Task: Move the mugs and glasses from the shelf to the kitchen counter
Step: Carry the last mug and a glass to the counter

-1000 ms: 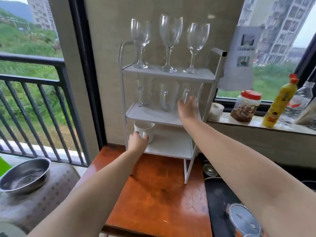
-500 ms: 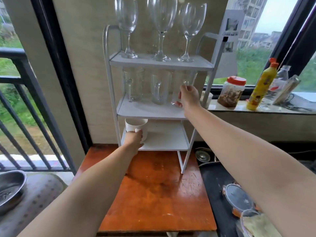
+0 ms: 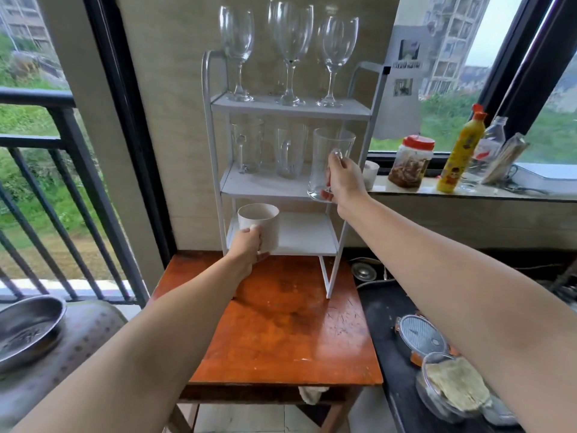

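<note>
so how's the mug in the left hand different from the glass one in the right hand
The white mug is opaque, short and wide; the glass mug is clear, tall and narrower at the waist. The left hand holds the white mug at the bottom shelf, while the right hand holds the glass mug higher, level with the middle shelf. Both are upright, gripped and appear empty.

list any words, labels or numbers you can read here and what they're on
No text can be read.
Grey paper sheet stuck on the window: a dark line of print under a small picture, too blurred to read.
Yellow squeeze bottle with the orange cap: a cartoon label, with no legible words.
Clear plastic bottle: a red mark, unreadable.
Red-lidded plastic jar: no label visible.
</note>
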Demonstrator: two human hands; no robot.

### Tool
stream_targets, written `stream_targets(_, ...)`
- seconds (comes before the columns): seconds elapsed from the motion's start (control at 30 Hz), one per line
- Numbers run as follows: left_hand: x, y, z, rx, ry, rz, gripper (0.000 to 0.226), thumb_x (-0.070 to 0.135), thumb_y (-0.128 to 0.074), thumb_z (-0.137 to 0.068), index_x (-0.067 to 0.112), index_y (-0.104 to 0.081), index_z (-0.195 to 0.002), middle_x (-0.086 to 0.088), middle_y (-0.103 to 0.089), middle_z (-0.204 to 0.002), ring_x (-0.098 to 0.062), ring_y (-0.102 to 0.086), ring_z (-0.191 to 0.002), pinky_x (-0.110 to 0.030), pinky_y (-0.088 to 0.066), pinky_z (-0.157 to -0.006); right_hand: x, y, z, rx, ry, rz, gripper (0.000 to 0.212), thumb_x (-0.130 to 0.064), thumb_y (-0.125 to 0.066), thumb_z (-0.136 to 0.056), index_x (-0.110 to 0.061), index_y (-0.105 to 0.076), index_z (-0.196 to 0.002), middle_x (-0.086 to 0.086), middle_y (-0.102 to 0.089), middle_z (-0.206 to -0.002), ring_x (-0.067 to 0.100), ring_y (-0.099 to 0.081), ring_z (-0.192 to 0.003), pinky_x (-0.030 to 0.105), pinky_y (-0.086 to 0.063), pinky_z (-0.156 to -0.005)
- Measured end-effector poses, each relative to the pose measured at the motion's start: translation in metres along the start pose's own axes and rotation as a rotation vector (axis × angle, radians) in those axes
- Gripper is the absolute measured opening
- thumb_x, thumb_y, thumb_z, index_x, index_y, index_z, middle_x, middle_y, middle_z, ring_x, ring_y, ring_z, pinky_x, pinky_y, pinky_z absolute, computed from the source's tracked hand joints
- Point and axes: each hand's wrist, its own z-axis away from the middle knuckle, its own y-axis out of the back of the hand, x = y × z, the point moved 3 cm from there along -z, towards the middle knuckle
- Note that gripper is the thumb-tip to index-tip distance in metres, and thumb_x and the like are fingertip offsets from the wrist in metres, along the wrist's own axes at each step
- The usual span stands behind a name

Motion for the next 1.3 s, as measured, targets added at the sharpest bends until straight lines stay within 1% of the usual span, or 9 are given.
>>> stream_targets(0.13,-0.005,0.0,0.034,0.037,-0.027,0.025,0.038,0.02,-0.041,-0.096,0.004,-0.047,-0.13,-0.009,-0.045,-0.095,-0.016,-0.05,-0.074,-0.031,-0.051,-0.058,0.002,0.014,0.031,-0.072,0.026,-0.018,0.033,-0.035,-0.039,-0.1,-0.018,-0.045,-0.072,-0.002,-0.037,-0.064,0.011,-0.036,-0.057,0.035,-0.038,-0.069)
stream_targets(0.27,-0.022,-0.005,0.076,0.117,-0.053,0.065,0.042,0.016,-0.041,-0.094,-0.001,-0.046,-0.132,-0.007,-0.047,-0.076,-0.013,-0.053,-0.053,-0.024,-0.044,-0.045,0.005,0.04,0.069,-0.129,0.038,-0.026,0.033,-0.036,-0.04,-0.099,-0.02,-0.043,-0.071,-0.002,-0.038,-0.064,0.01,-0.038,-0.056,0.026,-0.042,-0.054)
stream_targets(0.33,-0.035,-0.01,0.099,0.131,-0.041,0.077,0.042,0.015,-0.039,-0.095,-0.002,-0.046,-0.132,-0.005,-0.046,-0.07,-0.016,-0.052,-0.055,-0.024,-0.044,-0.046,0.014,0.06,0.09,-0.14,0.021,-0.013,0.032,-0.036,-0.041,-0.098,-0.02,-0.043,-0.071,-0.002,-0.039,-0.064,0.01,-0.039,-0.056,0.024,-0.041,-0.052)
stream_targets(0.47,-0.073,-0.026,0.146,0.083,0.018,0.085,0.041,0.015,-0.038,-0.096,0.006,-0.041,-0.136,-0.005,-0.049,-0.078,-0.015,-0.051,-0.061,-0.027,-0.045,-0.05,0.05,0.111,0.13,-0.134,-0.071,-0.004,0.033,-0.036,-0.044,-0.097,-0.021,-0.042,-0.068,-0.003,-0.036,-0.06,0.01,-0.035,-0.051,0.024,-0.038,-0.049)
stream_targets(0.67,-0.109,-0.057,0.188,0.006,0.112,0.091,0.025,0.018,-0.04,-0.097,0.007,-0.047,-0.119,0.0,-0.034,-0.065,-0.012,-0.04,-0.058,-0.031,-0.048,-0.059,0.112,0.186,0.177,-0.064,-0.18,-0.024,0.041,-0.034,-0.049,-0.096,-0.022,-0.034,-0.059,-0.003,-0.029,-0.055,0.01,-0.027,-0.048,0.022,-0.024,-0.045)
stream_targets(0.9,-0.119,-0.119,0.207,-0.213,0.148,-0.009,0.013,0.02,-0.041,-0.098,0.011,-0.05,-0.094,0.002,-0.031,-0.06,-0.011,-0.035,-0.053,-0.03,-0.047,-0.06,0.143,0.269,0.226,0.195,-0.263,-0.058,0.045,-0.036,-0.049,-0.096,-0.021,-0.039,-0.055,-0.003,-0.033,-0.053,0.01,-0.029,-0.049,0.025,-0.026,-0.05)
stream_targets(1.03,-0.128,-0.162,0.226,-0.368,0.141,-0.089,0.027,0.017,-0.04,-0.097,0.02,-0.045,-0.071,0.004,-0.033,-0.053,-0.011,-0.033,-0.049,-0.028,-0.042,-0.057,0.149,0.308,0.259,0.383,-0.33,-0.074,0.045,-0.042,-0.049,-0.093,-0.024,-0.039,-0.054,-0.007,-0.034,-0.046,0.011,-0.03,-0.046,0.027,-0.027,-0.05)
stream_targets(1.17,-0.143,-0.205,0.251,-0.549,0.169,-0.163,0.036,0.015,-0.041,-0.095,0.018,-0.037,-0.06,0.007,-0.03,-0.038,-0.006,-0.032,-0.031,-0.026,-0.039,-0.053,0.15,0.344,0.304,0.567,-0.359,-0.121,0.045,-0.042,-0.05,-0.094,-0.023,-0.038,-0.055,-0.008,-0.033,-0.044,0.011,-0.029,-0.047,0.026,-0.027,-0.05)
stream_targets(1.3,-0.161,-0.253,0.285,-0.652,0.195,-0.248,0.025,0.01,-0.045,-0.09,0.016,-0.044,-0.066,-0.001,-0.032,-0.054,-0.014,-0.034,-0.047,-0.029,-0.044,-0.055,0.145,0.385,0.359,0.724,-0.419,-0.108,0.041,-0.041,-0.049,-0.093,-0.023,-0.038,-0.058,-0.006,-0.033,-0.052,0.01,-0.03,-0.048,0.024,-0.031,-0.053)
